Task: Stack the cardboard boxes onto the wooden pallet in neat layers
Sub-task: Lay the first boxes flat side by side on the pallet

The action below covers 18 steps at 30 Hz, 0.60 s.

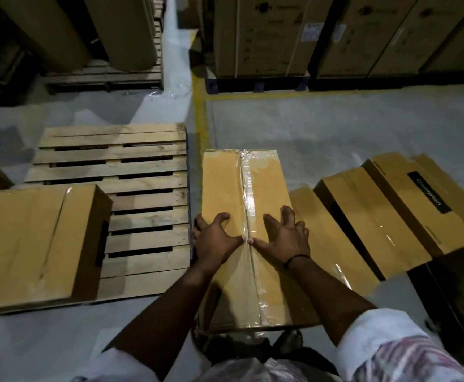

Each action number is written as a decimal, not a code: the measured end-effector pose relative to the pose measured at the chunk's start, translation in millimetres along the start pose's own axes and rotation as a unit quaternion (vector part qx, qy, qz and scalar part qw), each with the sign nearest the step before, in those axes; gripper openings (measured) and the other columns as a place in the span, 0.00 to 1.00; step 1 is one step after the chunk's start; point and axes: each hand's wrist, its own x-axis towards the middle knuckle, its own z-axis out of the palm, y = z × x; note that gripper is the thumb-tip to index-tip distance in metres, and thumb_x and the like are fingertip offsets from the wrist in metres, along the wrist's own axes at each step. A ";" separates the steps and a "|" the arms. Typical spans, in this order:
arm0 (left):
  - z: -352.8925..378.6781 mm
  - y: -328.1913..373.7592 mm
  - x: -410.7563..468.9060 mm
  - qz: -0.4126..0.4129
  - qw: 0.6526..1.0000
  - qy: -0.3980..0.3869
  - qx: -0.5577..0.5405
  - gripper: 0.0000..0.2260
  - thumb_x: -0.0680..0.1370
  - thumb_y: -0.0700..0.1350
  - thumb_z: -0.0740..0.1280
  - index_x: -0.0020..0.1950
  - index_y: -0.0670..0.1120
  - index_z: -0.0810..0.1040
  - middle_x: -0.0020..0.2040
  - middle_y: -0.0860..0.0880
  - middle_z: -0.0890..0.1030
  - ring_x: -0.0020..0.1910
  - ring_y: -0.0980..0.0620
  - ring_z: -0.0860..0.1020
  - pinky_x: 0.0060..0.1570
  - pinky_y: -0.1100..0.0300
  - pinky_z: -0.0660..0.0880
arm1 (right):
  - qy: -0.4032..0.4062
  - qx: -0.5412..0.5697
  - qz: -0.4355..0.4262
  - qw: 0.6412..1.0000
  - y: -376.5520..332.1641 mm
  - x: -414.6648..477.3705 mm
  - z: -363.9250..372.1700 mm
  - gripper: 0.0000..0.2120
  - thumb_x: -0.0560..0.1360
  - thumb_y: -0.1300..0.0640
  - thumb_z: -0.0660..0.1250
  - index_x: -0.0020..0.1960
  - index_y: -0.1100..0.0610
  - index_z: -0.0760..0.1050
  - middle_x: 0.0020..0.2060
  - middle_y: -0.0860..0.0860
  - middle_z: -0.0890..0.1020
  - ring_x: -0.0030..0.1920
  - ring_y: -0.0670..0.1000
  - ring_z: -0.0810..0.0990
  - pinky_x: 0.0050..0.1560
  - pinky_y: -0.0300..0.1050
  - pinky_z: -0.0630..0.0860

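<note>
Wooden pallet (131, 172) at left-centre holds one box (32, 244) at its lower-left corner, plenty of slats free. Taped box (239, 216) sits mid-frame just right of it; left hand (215, 239) and right hand (286, 238) lie flat on top, fingers splayed, gripping nothing. I'd grab the bottom edges, then set it flush beside the first. Leaning boxes (377, 216) crowd the right.
</note>
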 end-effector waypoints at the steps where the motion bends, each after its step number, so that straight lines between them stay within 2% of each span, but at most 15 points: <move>1: -8.4 -6.5 -1.8 -0.001 1.000 0.010 0.002 0.35 0.63 0.68 0.76 0.68 0.64 0.71 0.77 0.46 0.56 0.71 0.36 0.60 0.70 0.40 0.66 | 0.003 0.003 0.000 1.000 -11.4 -5.0 2.0 0.41 0.65 0.21 0.61 0.72 0.40 0.62 0.79 0.52 0.51 0.71 0.67 0.63 0.71 0.63 0.63; 7: -50.7 -49.2 -18.4 -0.017 0.999 0.040 0.012 0.36 0.62 0.69 0.76 0.68 0.64 0.70 0.76 0.46 0.56 0.71 0.38 0.60 0.68 0.39 0.68 | 0.016 0.009 -0.023 1.000 -68.6 -31.9 10.0 0.41 0.65 0.19 0.58 0.71 0.40 0.63 0.79 0.51 0.52 0.72 0.66 0.61 0.71 0.64 0.64; 12: -79.0 -90.1 -48.5 -0.013 0.997 0.059 0.053 0.39 0.62 0.74 0.72 0.69 0.65 0.68 0.74 0.45 0.57 0.69 0.37 0.62 0.67 0.40 0.69 | 0.038 0.007 -0.057 0.998 -107.6 -57.4 22.1 0.40 0.66 0.22 0.62 0.72 0.39 0.65 0.78 0.51 0.54 0.72 0.66 0.61 0.72 0.62 0.61; 18: -119.7 -134.7 -100.2 -0.020 0.994 0.083 0.068 0.40 0.61 0.76 0.71 0.70 0.65 0.67 0.76 0.46 0.56 0.71 0.35 0.60 0.67 0.38 0.69 | 0.053 0.024 -0.080 0.995 -153.4 -110.6 44.1 0.38 0.67 0.24 0.62 0.72 0.40 0.67 0.77 0.52 0.57 0.70 0.66 0.61 0.71 0.61 0.59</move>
